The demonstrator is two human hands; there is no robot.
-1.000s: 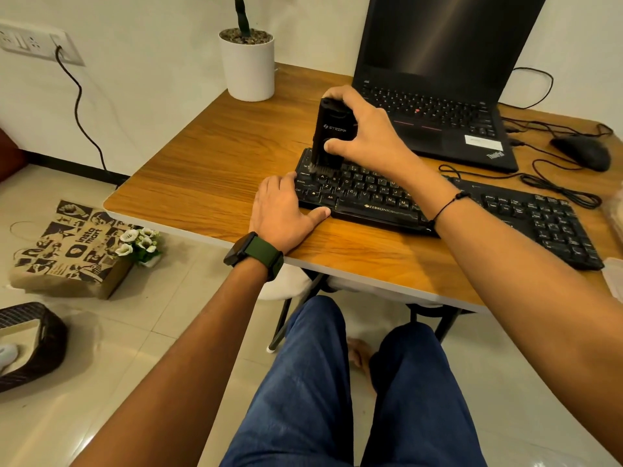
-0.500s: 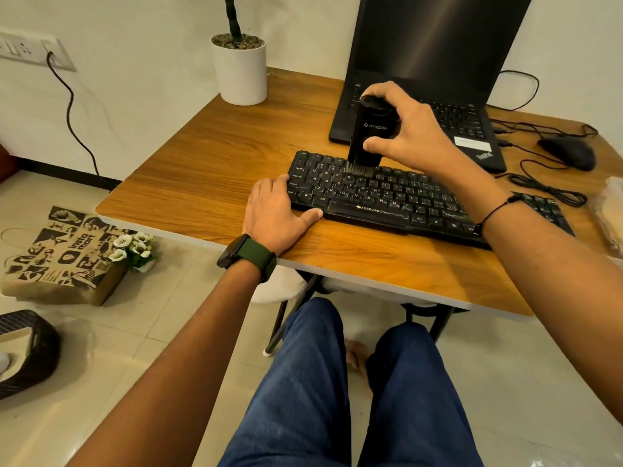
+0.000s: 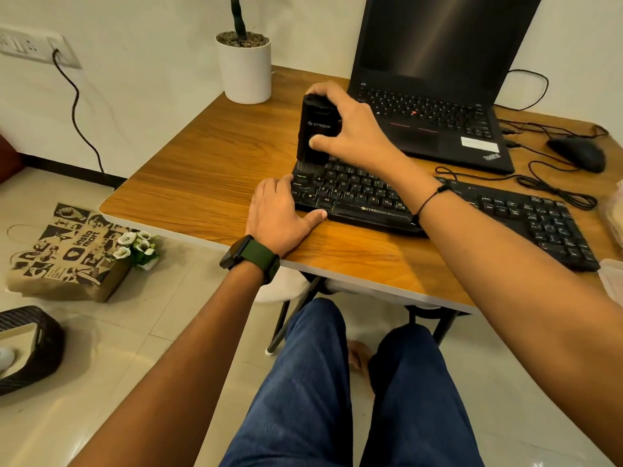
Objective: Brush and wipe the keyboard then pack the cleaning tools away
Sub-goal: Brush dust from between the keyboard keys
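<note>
Brushing in progress at the keyboard's left end

Head view: right hand clasps the black brush block, bristles on the Zebronics keyboard; left hand lies flat, bracing its corner. Wiping and packing look undone. Left of the keyboard, a white pot holds gravel and a stem.

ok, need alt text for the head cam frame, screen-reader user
A person's right hand holds a black brush upright, bristles on the top-left keys of a black keyboard, while the left hand rests flat at its left end. Behind on the wooden table stand an open laptop and a white plant pot.
</note>
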